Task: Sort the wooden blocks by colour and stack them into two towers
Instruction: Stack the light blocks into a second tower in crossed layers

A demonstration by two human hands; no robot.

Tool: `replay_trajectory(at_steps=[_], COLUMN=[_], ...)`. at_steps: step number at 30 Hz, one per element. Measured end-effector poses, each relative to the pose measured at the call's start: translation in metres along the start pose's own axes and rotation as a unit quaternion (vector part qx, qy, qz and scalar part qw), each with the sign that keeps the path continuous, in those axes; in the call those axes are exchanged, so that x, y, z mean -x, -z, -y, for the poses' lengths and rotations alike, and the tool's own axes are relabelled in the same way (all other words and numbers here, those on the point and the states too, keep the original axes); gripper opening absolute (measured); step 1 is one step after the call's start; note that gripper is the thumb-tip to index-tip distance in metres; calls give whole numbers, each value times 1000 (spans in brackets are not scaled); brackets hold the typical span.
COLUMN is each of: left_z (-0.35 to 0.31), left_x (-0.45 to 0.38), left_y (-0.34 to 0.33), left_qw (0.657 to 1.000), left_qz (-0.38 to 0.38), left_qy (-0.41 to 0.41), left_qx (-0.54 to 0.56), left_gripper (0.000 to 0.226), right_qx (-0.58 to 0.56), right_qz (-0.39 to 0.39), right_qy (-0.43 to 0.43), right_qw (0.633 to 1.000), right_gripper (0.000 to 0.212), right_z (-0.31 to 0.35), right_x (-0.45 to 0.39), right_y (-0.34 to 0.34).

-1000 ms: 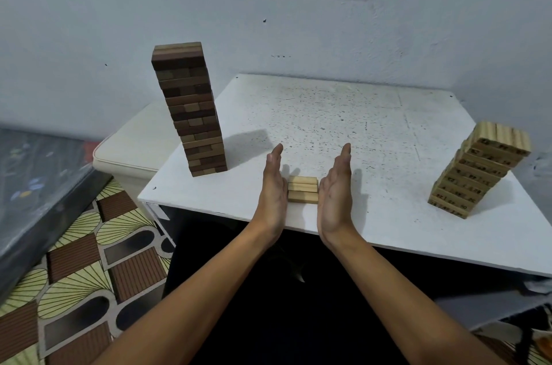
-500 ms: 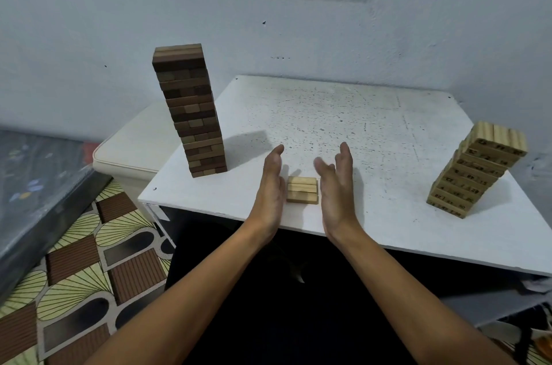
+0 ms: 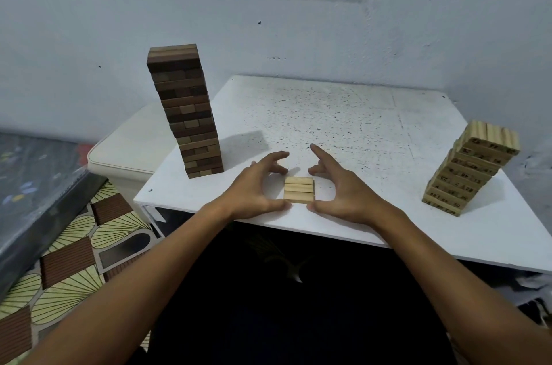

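A small stack of light wooden blocks (image 3: 299, 189) lies near the front edge of the white table (image 3: 343, 113). My left hand (image 3: 257, 185) curls around its left side and my right hand (image 3: 340, 188) around its right side; both thumbs rest by the stack's near corners, fingers spread behind it. Neither hand lifts the blocks. A tall tower of dark brown blocks (image 3: 185, 110) stands at the table's left. At the right edge a shorter tower of light numbered blocks (image 3: 470, 173) leans to the right.
A cream padded stool (image 3: 128, 149) sits left of the table, behind the dark tower. A dark mattress edge (image 3: 30, 185) and a patterned floor mat (image 3: 68, 260) lie at the lower left. The wall rises right behind the table.
Both hands were flat and upright, pressed on the stack's sides. They have turned palm-down, with fingers spread and curled around the stack. The blocks have not moved.
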State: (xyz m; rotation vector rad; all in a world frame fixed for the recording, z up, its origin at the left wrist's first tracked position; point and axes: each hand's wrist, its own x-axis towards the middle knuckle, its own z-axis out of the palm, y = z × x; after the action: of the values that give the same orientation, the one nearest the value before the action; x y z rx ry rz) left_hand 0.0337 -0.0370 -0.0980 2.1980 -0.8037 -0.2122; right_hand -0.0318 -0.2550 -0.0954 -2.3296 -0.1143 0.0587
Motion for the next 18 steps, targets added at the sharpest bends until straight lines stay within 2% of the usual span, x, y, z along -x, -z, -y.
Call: replay_trajectory(at_steps=[9, 18], left_z=[3, 9], left_x=[0, -2], left_y=[-3, -6], left_qw=[1000, 1000], left_qz=[-13, -24], left_qy=[-3, -1], left_qx=[4, 16], left_gripper=[88, 99], right_qx=[-24, -26], right_qz=[-21, -33], right_qy=[14, 17], right_qw=[999, 999], right_gripper=[108, 105], right_z=[-5, -10], right_x=[-2, -4], right_y=[-3, -5])
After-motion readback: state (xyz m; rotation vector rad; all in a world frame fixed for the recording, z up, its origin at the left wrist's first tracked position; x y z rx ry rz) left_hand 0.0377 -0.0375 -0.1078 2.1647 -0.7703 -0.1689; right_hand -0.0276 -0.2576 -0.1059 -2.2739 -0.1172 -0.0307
